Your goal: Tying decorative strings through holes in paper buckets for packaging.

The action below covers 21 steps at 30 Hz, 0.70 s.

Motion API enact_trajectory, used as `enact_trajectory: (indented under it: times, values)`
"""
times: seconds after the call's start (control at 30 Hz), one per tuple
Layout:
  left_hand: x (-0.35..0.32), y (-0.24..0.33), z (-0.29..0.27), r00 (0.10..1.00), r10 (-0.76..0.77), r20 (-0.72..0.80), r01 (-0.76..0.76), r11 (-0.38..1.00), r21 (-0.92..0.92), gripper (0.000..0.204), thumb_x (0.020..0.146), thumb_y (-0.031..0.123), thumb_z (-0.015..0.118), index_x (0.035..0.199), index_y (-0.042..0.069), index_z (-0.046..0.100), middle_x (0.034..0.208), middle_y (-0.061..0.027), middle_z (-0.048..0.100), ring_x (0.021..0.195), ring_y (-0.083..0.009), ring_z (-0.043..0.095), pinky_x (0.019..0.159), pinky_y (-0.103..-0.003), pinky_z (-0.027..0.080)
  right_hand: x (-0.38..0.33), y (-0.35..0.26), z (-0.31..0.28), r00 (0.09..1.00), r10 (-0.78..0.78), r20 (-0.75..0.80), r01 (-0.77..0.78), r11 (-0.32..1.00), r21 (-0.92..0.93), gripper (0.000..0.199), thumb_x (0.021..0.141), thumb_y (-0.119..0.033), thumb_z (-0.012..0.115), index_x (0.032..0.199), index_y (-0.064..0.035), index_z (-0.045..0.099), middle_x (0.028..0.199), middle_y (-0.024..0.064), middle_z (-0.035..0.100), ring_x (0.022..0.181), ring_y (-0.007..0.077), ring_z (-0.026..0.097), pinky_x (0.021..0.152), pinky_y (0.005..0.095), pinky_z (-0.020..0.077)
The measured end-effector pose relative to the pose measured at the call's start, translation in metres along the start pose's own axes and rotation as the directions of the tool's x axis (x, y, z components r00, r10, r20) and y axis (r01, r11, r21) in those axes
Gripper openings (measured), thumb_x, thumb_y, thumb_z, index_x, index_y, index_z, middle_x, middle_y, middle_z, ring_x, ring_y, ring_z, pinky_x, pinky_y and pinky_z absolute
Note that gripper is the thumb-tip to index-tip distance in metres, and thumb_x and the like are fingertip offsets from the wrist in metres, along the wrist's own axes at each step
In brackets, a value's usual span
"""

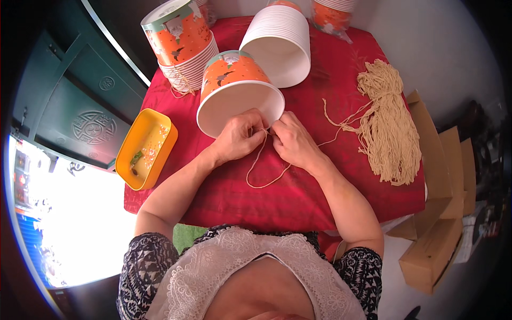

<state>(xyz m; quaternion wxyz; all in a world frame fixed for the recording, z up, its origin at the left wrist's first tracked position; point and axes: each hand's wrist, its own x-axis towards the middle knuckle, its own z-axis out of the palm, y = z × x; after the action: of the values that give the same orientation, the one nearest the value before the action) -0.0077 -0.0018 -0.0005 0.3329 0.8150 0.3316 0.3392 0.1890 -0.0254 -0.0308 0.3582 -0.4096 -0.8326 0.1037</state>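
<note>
An orange paper bucket (229,72) with a white inside lies tipped on the red-covered table, its open mouth towards me. At the near right of its rim, my left hand (242,136) is closed with thumb and fingers pinched on a beige string (256,186). Right beside it, my right hand (293,140) is also closed on the string, its knuckles close to the rim. Below the hands the string hangs in a loose loop on the cloth. The fingers hide how the string meets the rim.
On the right lies a thick bundle of beige strings (392,128). A yellow tray (166,152) with small bits inside stands at the left. Behind are an upright bucket stack (178,42) and a lying white stack (282,48). Cardboard boxes (434,250) are beside the table.
</note>
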Motion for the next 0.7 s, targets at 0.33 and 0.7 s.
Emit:
enact_trajectory:
  times: [0.33, 0.7]
  values:
    - [0.001, -0.005, 0.009, 0.995, -0.078, -0.064, 0.078, 0.997, -0.005, 0.008, 0.085, 0.004, 0.064, 0.082, -0.003, 0.064, 0.075, -0.0139, 0.067, 0.069, -0.0219, 0.064, 0.064, -0.033, 0.051, 0.002, 0.001, 0.003, 1.000, 0.023, -0.020, -0.022, 0.999, 0.045, 0.015, 0.071, 0.007, 0.059, 0.086, 0.0044, 0.055, 0.099, 0.0209, 0.054, 0.096, 0.0392, 0.054, 0.085, 0.0469, 0.0468]
    - [0.005, 0.000, 0.006, 0.980, -0.172, -0.100, 0.177, 0.983, 0.046, 0.008, 0.081, 0.004, 0.065, 0.082, -0.004, 0.066, 0.077, -0.0162, 0.068, 0.072, -0.0274, 0.067, 0.066, -0.037, 0.052, 0.005, 0.002, 0.006, 0.998, 0.058, -0.020, -0.057, 0.995, 0.080, 0.008, 0.074, 0.004, 0.060, 0.081, 0.0020, 0.056, 0.095, 0.0190, 0.055, 0.092, 0.0375, 0.055, 0.084, 0.0454, 0.0466]
